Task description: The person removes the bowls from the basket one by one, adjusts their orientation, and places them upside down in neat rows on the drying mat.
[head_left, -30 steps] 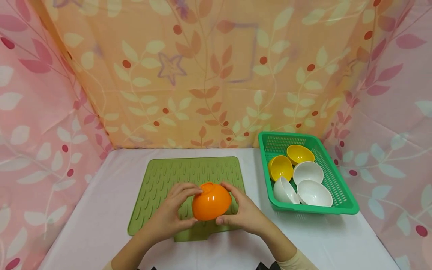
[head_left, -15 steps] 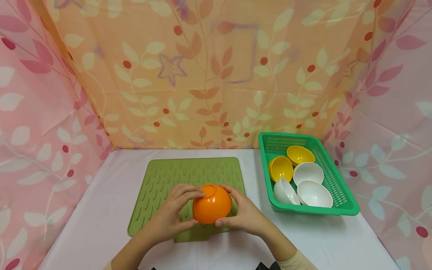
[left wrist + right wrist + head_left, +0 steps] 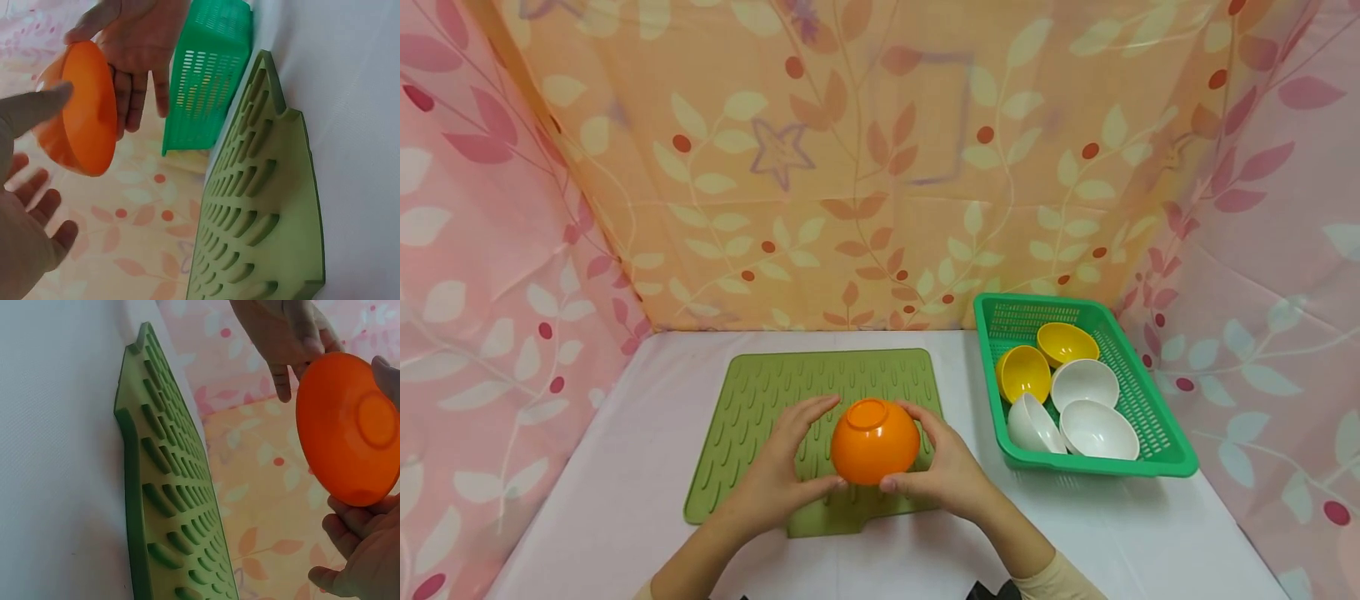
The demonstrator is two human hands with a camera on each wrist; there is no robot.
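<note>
An orange bowl [image 3: 875, 446] is held upside down over the green drying mat [image 3: 752, 417], its foot ring facing up. My right hand [image 3: 951, 467] grips it from the right, with the thumb low at the rim and the fingers on the far side. On the other side my left hand [image 3: 775, 475] is spread, its fingers apart from the bowl and its thumb tip right at the rim. In the left wrist view the bowl's hollow inside [image 3: 90, 109] shows, and the ridged mat [image 3: 262, 206] lies beneath.
To the right stands a green plastic basket [image 3: 1157, 417] holding two yellow bowls [image 3: 1024, 375] and several white bowls [image 3: 1099, 429]. A white cloth [image 3: 625, 467] covers the table. Patterned curtains [image 3: 850, 208] close off the back and both sides.
The left fingers have come off the bowl and opened out. The bowl has turned slightly, moving a little up and right with the right hand, its foot now fully visible.
</note>
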